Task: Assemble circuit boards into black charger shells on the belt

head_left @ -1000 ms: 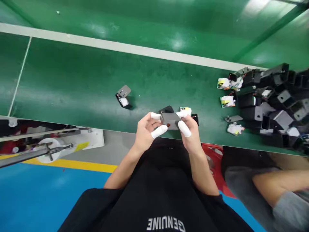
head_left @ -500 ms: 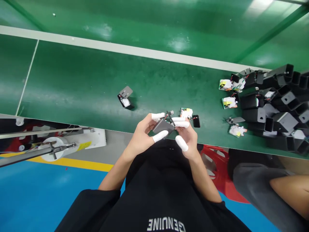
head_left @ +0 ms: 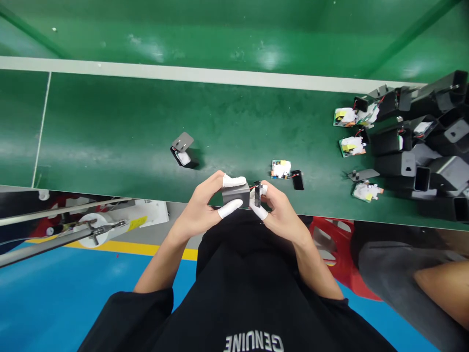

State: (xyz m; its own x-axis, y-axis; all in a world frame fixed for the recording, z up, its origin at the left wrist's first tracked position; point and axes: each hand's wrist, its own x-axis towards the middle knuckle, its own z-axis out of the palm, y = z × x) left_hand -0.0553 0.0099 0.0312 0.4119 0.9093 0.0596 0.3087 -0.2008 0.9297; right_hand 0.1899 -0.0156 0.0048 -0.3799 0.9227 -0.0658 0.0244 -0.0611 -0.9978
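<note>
Between the thumb and fingers of my left hand [head_left: 207,203] is a dark grey charger housing [head_left: 236,193], held level near the bench's front edge. My right hand [head_left: 276,208] pinches a small black end cap [head_left: 258,193] at the housing's right end; red wires run between cap and housing. White covers sit on the fingertips of both hands. Just beyond my right hand lies a circuit board [head_left: 281,169] coated in white, wired to a black cap [head_left: 297,180]. To the left stands another housing [head_left: 186,159] with its pronged grey cover [head_left: 182,142] tilted open.
On the right of the green bench [head_left: 227,117] lie several coated boards [head_left: 352,146] beside a heap of dark housings [head_left: 397,168]. A red stool [head_left: 339,259] and another person's arm [head_left: 441,286] are at lower right. A metal cylinder mechanism [head_left: 98,230] sits below the bench at left.
The housing has turned level and shifted slightly left. My right hand has closed in on the cap at its right end, thumb now pressed against it. The whole view has tilted a little.
</note>
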